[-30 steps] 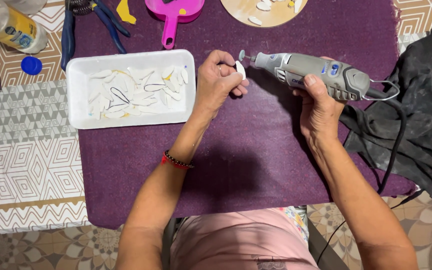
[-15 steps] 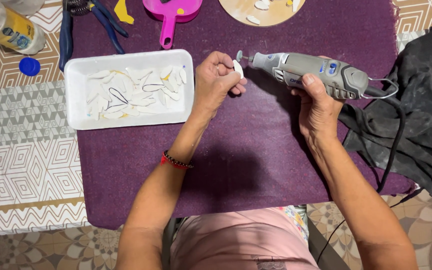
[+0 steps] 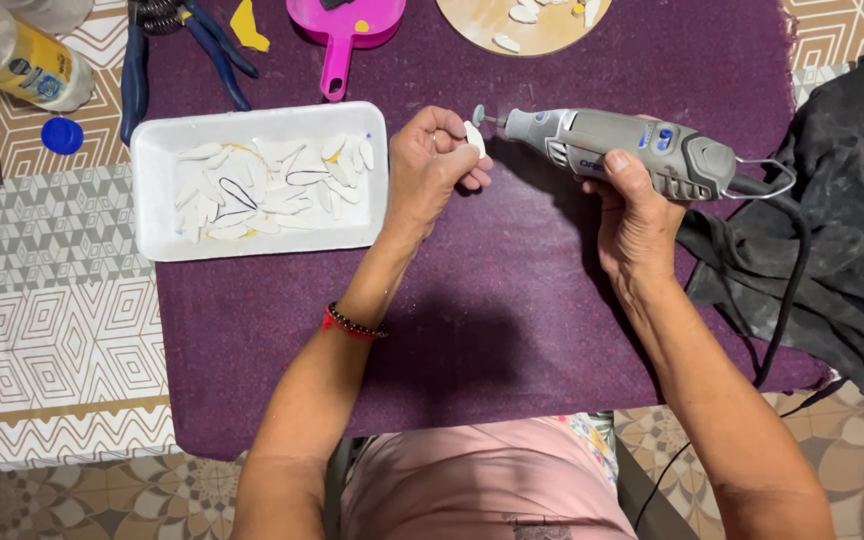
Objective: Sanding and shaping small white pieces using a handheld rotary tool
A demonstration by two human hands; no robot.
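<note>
Tool [image 3: 622, 150]: grey rotary grinder, small round bit at its 9 o'clock tip, black cord trailing at 3 o'clock.
Right hand [image 3: 637, 215]: wrapped around the tool.
Piece [image 3: 474, 138]: small, white, oval, touching the bit.
Left hand [image 3: 437, 160]: pinching the piece, above the purple surface [image 3: 512, 330].
Tray [image 3: 152, 190]: white, at 9 o'clock.

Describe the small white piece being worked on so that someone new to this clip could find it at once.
Start at the purple cloth covering the table, then find the left hand beside the white tray. The white piece is pinched in its fingertips, right at the tip of the grey rotary tool. Unlike the similar pieces lying loose in the tray, it is the only one held.
</note>
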